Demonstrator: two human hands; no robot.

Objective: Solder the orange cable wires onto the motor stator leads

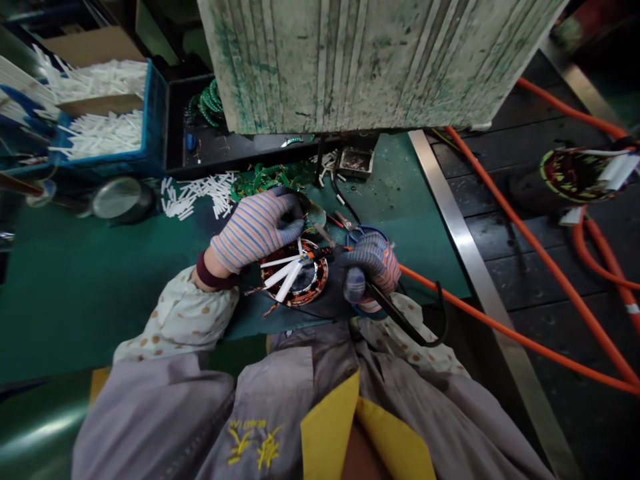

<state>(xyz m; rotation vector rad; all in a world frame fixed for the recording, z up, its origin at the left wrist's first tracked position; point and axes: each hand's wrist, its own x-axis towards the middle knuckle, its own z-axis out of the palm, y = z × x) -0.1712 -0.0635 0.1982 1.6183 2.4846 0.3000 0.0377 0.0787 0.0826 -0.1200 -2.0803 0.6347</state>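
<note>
A ring-shaped motor stator (323, 283) with copper windings lies on the green bench before me. White sleeves (287, 283) on its leads fan out across its opening. My left hand (260, 227), in a striped glove, hovers over the stator's far left side with its fingers curled in a pinch; what is between the fingertips is too small to tell. My right hand (370, 267), gloved too, is closed around a black corded soldering iron (400, 320) at the stator's right edge. The iron's front end points at the sleeved leads, partly hidden by the fingers.
Loose white sleeves (197, 195) and green scraps (270, 179) lie behind the stator, near a small metal tin (356, 162). A blue bin (156, 100) of sleeves stands far left. A grey panel (370, 60) overhangs the back. An orange hose (480, 313) crosses the right edge.
</note>
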